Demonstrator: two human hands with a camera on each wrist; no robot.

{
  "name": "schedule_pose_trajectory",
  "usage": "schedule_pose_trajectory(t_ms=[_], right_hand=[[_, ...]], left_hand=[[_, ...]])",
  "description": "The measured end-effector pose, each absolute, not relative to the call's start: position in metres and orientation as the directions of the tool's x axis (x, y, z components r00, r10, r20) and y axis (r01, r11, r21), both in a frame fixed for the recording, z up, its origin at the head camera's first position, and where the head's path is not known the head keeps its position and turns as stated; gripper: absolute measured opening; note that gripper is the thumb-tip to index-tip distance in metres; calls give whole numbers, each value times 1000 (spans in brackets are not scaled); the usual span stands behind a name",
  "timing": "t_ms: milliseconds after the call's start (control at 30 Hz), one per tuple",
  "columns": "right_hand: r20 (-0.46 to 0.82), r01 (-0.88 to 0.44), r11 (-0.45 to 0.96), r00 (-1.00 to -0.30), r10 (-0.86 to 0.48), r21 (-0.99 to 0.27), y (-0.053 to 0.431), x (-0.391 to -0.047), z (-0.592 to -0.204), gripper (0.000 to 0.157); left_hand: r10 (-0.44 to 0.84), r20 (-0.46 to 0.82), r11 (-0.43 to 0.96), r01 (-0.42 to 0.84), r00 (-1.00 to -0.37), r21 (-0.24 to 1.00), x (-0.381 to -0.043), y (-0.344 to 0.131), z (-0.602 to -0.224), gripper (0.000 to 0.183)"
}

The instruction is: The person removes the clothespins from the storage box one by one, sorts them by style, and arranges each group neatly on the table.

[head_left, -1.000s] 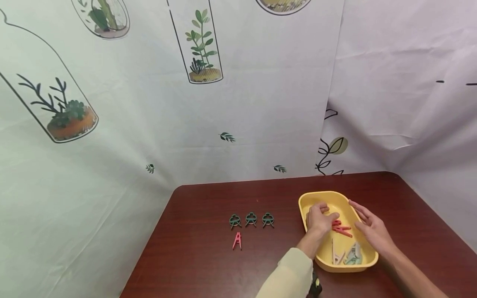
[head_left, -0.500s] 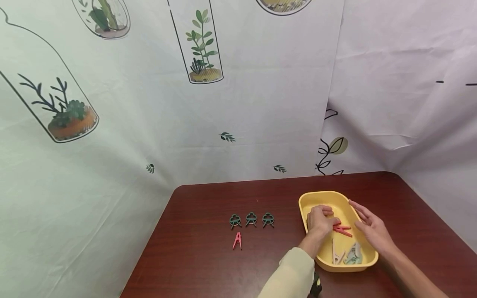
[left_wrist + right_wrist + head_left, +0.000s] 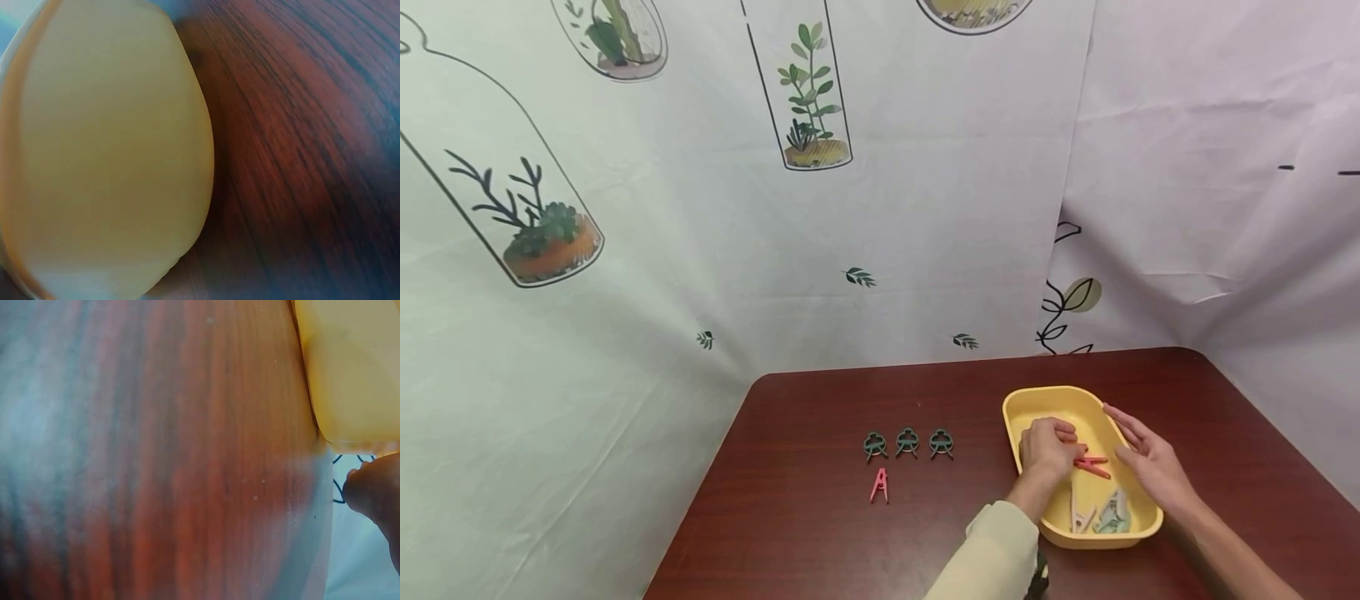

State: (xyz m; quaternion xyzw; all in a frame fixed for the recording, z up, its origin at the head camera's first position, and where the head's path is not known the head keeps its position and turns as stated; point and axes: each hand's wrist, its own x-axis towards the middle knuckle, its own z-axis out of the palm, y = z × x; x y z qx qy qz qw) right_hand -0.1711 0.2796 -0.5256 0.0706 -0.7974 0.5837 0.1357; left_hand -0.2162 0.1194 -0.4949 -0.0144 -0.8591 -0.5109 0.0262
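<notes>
My left hand (image 3: 1047, 448) is inside the yellow plastic basin (image 3: 1138, 535), its fingers curled and the thumb near their tips. It pinches a red clothespin (image 3: 1083, 447), mostly hidden by the hand. Beside it lies another red clothespin (image 3: 1093, 468). A pale clothespin (image 3: 1081, 520) and a grey-green cluster of clips (image 3: 1112, 512) sit at the basin's near end. My right hand (image 3: 1152, 465) holds the basin's right rim, thumb at the edge and fingers along the outside. The right wrist view shows part of that hand (image 3: 378, 490); the left wrist view shows only the basin's wall (image 3: 112, 137) and table.
On the dark red-brown table (image 3: 790, 517), three green round clips (image 3: 907, 442) stand in a row left of the basin. One pink clothespin (image 3: 880, 485) lies in front of them. A white cloth (image 3: 925, 208) with printed plants hangs behind the table.
My left hand has shifted slightly right inside the basin, covering more of one red clothespin. My right hand stays on the rim, and the clips on the table have not moved.
</notes>
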Motion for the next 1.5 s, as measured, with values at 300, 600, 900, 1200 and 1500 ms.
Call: schedule_pose_trajectory(t_ms=[300, 600, 900, 1200, 1500], right_hand=[[324, -300, 282, -945, 40, -911, 280, -172, -528, 53], [300, -278, 280, -953, 40, -919, 280, -172, -528, 54], [297, -270, 305, -954, 46, -913, 280, -173, -525, 54], [322, -297, 291, -946, 41, -910, 280, -173, -526, 54], [340, -317, 274, -940, 41, -908, 281, -174, -530, 55]], left_hand=[[16, 117, 576, 105, -993, 811, -220, 122, -503, 20], [23, 130, 607, 117, -991, 786, -219, 123, -503, 21], [6, 194, 659, 150, -981, 737, -221, 124, -506, 21], [-1, 221, 715, 154, -975, 682, -218, 123, -504, 22], [3, 203, 749, 137, -979, 648, -218, 124, -502, 24]])
